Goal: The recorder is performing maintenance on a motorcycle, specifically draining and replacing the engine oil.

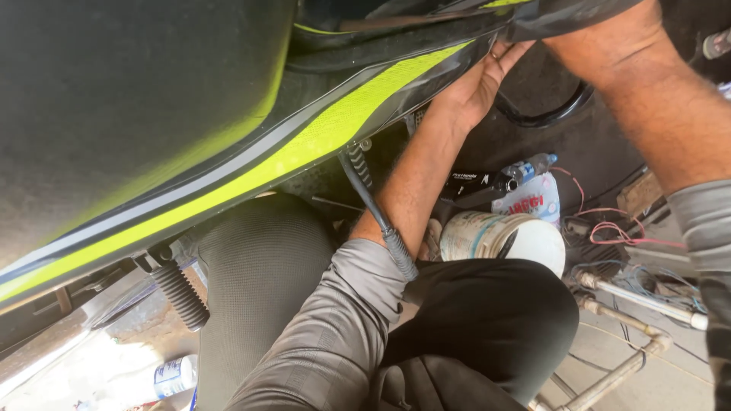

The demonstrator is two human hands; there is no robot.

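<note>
A motorcycle's black tail panel with a yellow-green and grey stripe crosses the view from lower left to upper right. My left hand reaches up under it, palm towards me, with the fingertips hooked on the panel's lower edge. My right forearm comes in from the right. Its hand goes behind the black panel at the top and is hidden. A black rubber-sheathed cable hangs down across my left forearm. My knees in dark trousers are bent below the panel.
A white plastic bucket stands on the ground by my knee, with a plastic bottle and a black container behind it. Red wires and metal pipes lie at right. A coiled shock spring hangs at lower left.
</note>
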